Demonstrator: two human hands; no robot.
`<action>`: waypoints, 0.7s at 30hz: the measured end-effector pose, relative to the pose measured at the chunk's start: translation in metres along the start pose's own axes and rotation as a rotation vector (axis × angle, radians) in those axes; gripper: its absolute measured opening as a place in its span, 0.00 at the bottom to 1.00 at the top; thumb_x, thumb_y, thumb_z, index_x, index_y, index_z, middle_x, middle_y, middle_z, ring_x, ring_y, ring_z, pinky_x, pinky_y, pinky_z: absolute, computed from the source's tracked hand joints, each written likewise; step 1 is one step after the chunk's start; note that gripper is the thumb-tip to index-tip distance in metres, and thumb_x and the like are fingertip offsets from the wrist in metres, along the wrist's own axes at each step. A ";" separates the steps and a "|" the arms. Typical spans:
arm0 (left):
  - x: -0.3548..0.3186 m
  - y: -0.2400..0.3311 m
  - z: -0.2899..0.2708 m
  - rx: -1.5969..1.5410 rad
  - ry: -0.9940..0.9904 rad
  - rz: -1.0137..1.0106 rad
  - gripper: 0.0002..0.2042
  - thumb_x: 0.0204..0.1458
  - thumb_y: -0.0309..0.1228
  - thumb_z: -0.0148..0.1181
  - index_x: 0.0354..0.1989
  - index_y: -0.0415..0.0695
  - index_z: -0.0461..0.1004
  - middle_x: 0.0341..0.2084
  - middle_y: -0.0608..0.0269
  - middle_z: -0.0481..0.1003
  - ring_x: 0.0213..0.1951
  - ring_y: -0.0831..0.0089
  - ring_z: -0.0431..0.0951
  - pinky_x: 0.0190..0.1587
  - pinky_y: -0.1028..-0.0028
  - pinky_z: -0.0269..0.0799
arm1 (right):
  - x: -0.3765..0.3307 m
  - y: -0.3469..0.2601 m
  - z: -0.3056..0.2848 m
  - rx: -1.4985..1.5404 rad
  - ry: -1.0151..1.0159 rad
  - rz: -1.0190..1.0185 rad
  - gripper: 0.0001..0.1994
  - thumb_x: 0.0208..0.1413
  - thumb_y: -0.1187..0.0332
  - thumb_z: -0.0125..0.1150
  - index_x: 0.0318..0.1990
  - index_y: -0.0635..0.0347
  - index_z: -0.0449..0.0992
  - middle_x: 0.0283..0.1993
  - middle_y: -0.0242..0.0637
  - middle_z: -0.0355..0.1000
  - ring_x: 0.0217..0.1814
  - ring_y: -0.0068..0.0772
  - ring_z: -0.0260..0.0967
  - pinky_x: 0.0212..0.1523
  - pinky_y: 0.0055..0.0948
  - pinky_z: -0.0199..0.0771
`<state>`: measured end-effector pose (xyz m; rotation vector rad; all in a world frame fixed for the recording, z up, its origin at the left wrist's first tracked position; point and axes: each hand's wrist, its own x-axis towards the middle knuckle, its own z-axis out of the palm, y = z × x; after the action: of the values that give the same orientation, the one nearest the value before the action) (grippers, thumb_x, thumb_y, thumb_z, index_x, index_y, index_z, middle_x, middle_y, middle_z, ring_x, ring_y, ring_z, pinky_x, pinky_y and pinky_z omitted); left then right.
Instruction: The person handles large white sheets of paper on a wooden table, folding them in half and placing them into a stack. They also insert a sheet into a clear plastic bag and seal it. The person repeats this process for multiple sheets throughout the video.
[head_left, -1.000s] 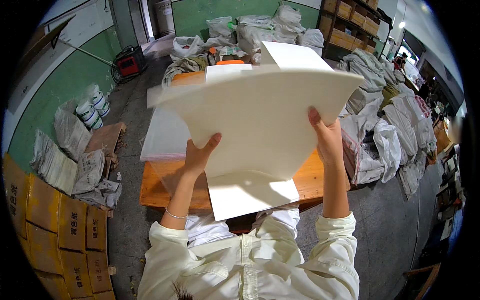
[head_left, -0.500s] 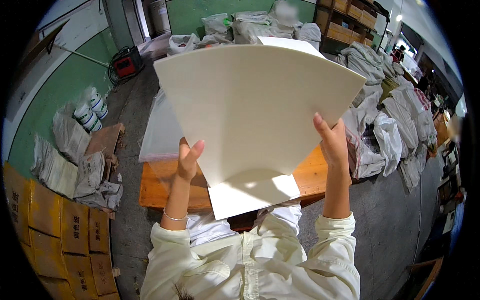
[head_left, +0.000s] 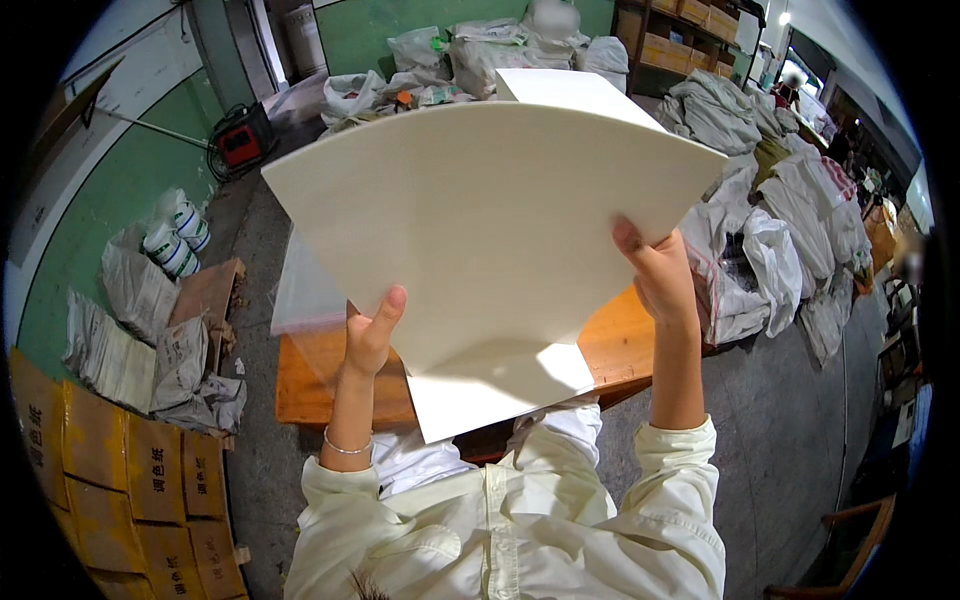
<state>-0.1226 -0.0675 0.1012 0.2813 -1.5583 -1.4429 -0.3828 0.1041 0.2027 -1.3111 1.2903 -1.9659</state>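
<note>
Both hands are up, holding a big fan-shaped cream sheet (head_left: pixel 490 230) in front of the camera, above a wooden table (head_left: pixel 620 345). The left hand (head_left: pixel 368 335) grips the sheet's lower left edge, thumb pressed on the near face, the other fingers hidden behind it. The right hand (head_left: pixel 660 275) clamps the right edge the same way, thumb on the front. The table's orange-brown top shows on either side of the sheet, with a clear plastic sheet (head_left: pixel 305 290) lying at its left end. Grey concrete floor (head_left: pixel 800 440) all round; white sacks (head_left: pixel 760 260) heaped to the right, yellow cartons (head_left: pixel 110 470) stacked lower left, a green-painted wall (head_left: pixel 110 200) beyond, a red machine (head_left: pixel 243 145) by it.
</note>
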 end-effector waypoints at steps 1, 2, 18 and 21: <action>0.001 -0.002 0.002 0.021 -0.007 0.062 0.23 0.54 0.38 0.58 0.54 0.39 0.64 0.46 0.64 0.68 0.50 0.73 0.67 0.55 0.73 0.59 | -0.001 0.001 0.001 -0.004 0.003 -0.003 0.16 0.50 0.59 0.66 0.40 0.62 0.74 0.37 0.27 0.72 0.40 0.17 0.65 0.40 0.20 0.66; 0.000 0.002 0.005 0.002 0.008 0.040 0.22 0.54 0.37 0.59 0.54 0.39 0.65 0.47 0.64 0.68 0.50 0.72 0.66 0.55 0.73 0.59 | 0.000 0.001 -0.001 -0.013 0.002 0.002 0.16 0.50 0.59 0.67 0.40 0.61 0.74 0.37 0.27 0.72 0.40 0.17 0.65 0.40 0.20 0.66; -0.002 0.011 0.014 0.042 0.063 -0.124 0.27 0.53 0.42 0.59 0.57 0.38 0.63 0.51 0.61 0.67 0.53 0.72 0.65 0.57 0.73 0.58 | 0.009 0.006 -0.006 0.106 0.037 0.002 0.25 0.49 0.55 0.66 0.45 0.69 0.70 0.39 0.38 0.70 0.44 0.27 0.67 0.45 0.27 0.67; -0.001 -0.001 0.003 0.105 0.005 -0.070 0.27 0.53 0.42 0.60 0.56 0.38 0.63 0.51 0.61 0.67 0.51 0.71 0.67 0.56 0.72 0.60 | 0.009 0.034 -0.028 -0.051 -0.016 0.054 0.27 0.49 0.51 0.65 0.44 0.68 0.70 0.39 0.37 0.70 0.44 0.27 0.66 0.45 0.27 0.66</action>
<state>-0.1252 -0.0652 0.1005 0.4047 -1.6366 -1.4146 -0.4162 0.0939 0.1741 -1.3003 1.3624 -1.8937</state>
